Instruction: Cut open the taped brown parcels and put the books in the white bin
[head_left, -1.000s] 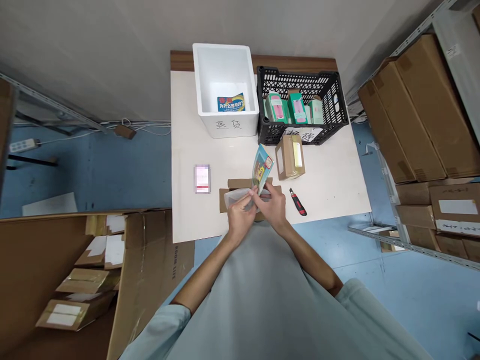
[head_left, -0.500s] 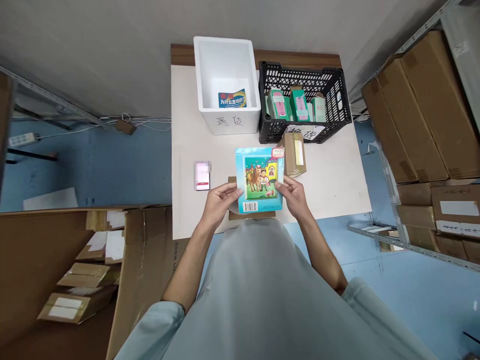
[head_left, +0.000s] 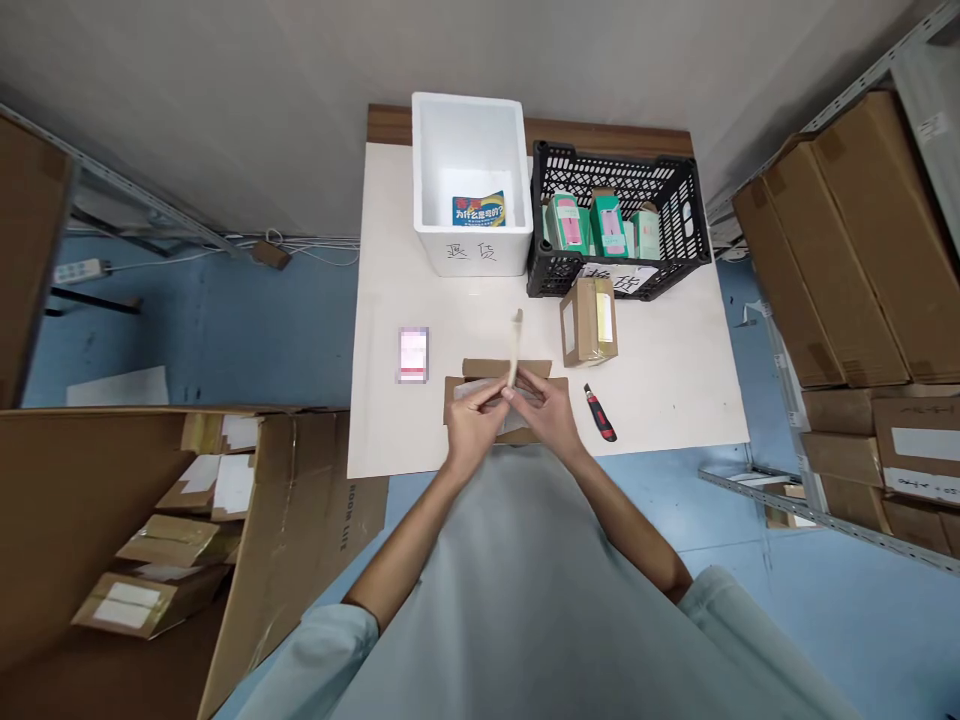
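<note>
A thin picture book stands edge-on between my hands, its pale edge facing me. My left hand and my right hand both pinch its near end with the fingertips. Directly beneath them lies an open cardboard box with its flaps spread and translucent wrapping inside, partly hidden by my hands. To the right of my right hand rests a red-and-black utility knife. A taped brown carton stands just beyond it.
A white foam box holding a blue booklet stands at the back of the table. Beside it is a black plastic crate with green boxes. A phone lies at left. Cartons flank both sides; a large carton stands left.
The book has turned from cover-facing to edge-on, and my hands have come together at its near end. The open box and utility knife now show more fully.
</note>
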